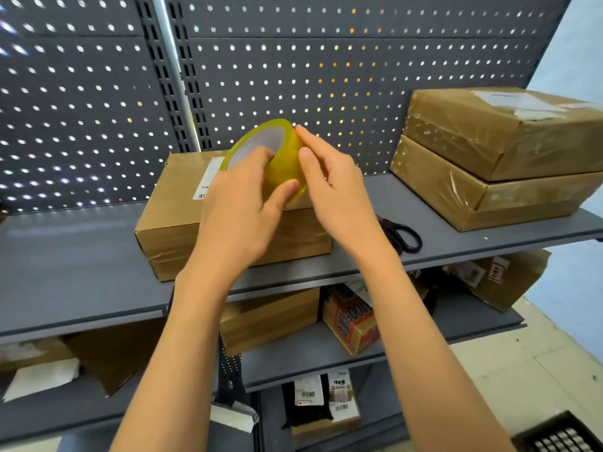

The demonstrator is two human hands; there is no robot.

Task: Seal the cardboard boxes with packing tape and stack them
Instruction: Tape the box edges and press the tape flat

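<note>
No legible text on labels [204,182]

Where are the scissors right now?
In the head view, the black scissors lie on the grey shelf, right of the right hand, between the single box and the stacked boxes.

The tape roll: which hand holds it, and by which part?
The left hand grips the tape roll, fingers inside its core; the right hand touches its outer surface.
</note>
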